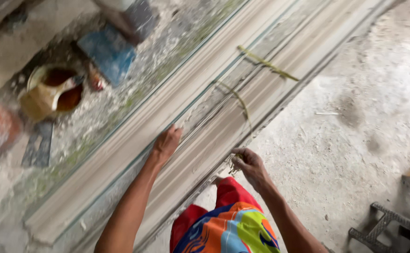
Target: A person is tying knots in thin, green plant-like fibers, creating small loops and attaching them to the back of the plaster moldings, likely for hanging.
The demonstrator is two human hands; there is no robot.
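1. On the long moulding (pixel 205 117), which runs slantwise across the dusty floor (pixel 355 103), the left hand (pixel 166 143) lies loose and flat, grasping nothing, as if steadying it.
2. The right hand (pixel 249 166) pinches a fibre strand (pixel 240 100) at the moulding's near edge.
3. A yellow can (pixel 50 93) stands open beyond; label unreadable.
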